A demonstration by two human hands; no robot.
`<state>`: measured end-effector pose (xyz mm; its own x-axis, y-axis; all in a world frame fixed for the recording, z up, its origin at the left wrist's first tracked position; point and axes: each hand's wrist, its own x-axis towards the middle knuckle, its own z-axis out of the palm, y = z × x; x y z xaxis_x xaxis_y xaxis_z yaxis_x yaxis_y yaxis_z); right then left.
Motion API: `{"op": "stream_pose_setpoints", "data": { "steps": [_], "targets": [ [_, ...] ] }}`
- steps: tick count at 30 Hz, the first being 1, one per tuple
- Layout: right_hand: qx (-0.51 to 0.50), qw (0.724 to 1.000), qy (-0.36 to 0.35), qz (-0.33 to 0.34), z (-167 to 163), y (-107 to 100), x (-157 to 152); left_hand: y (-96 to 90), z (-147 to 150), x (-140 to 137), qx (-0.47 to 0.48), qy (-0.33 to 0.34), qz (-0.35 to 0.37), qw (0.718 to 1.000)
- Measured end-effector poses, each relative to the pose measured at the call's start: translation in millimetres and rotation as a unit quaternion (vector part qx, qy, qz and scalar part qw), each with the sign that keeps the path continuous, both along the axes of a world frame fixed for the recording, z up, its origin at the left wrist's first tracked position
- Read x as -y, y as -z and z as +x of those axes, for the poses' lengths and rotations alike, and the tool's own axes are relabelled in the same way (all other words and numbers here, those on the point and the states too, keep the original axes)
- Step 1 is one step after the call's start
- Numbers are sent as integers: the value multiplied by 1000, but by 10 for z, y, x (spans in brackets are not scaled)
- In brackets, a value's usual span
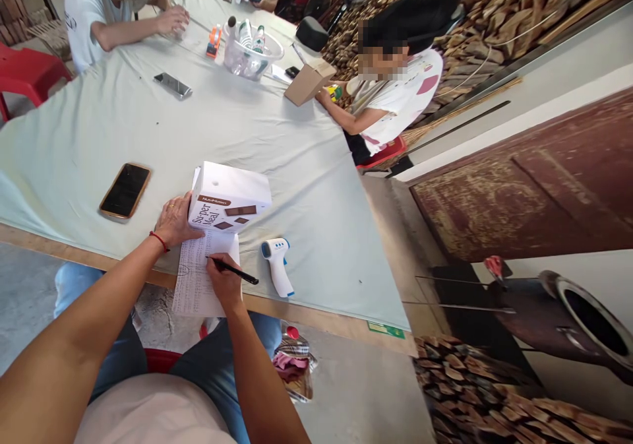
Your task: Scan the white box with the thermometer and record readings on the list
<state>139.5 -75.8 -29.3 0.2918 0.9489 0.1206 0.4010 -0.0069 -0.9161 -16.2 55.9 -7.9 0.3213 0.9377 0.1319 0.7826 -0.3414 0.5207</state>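
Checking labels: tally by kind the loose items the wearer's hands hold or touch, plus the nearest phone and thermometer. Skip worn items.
Pen: 1
White box: 1
Written page: 1
Phone: 1
Thermometer: 1
Total: 5

Left forearm [116,282] slants between one and two o'clock, left hand [174,222] spread, thumb [194,233] toward three; right forearm [260,358] toward eleven, right hand [227,281] curled in a pinch.

A thin red cord bracelet [161,240] circles the left wrist [155,247]. A pale pink fabric top [153,410] meets blue denim trousers [211,361].
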Motion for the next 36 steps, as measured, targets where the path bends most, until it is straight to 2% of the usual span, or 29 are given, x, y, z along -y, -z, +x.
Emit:
{"op": "stream_pose_setpoints", "data": {
  "steps": [36],
  "targets": [
    [18,1000,7,23,-10,2,-9,-25,4,9,15,-2,6,1000]
  ]
}}
